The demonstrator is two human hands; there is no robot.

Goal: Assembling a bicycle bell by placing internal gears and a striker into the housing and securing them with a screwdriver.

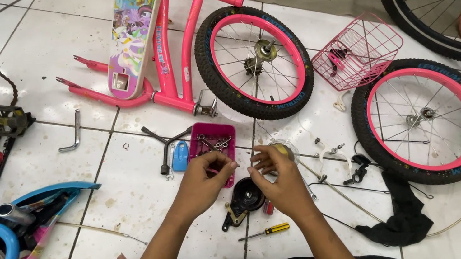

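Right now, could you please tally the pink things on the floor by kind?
Pink-rimmed wheels: 2 (one on the frame, one loose)
Pink bicycle frame: 1
Pink wire basket: 1
Pink parts tray: 1
Total: 5

bright even light, sharp, soft shadows

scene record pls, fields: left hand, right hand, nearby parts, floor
left hand: left hand over pink tray of small metal parts, pinching a small part; too small to tell
right hand: right hand fingertips meet the left's, above black round part
nearby parts: yellow screwdriver, loose pink-rimmed wheel, pink wire basket, pink bike frame
floor: white tiles, stained
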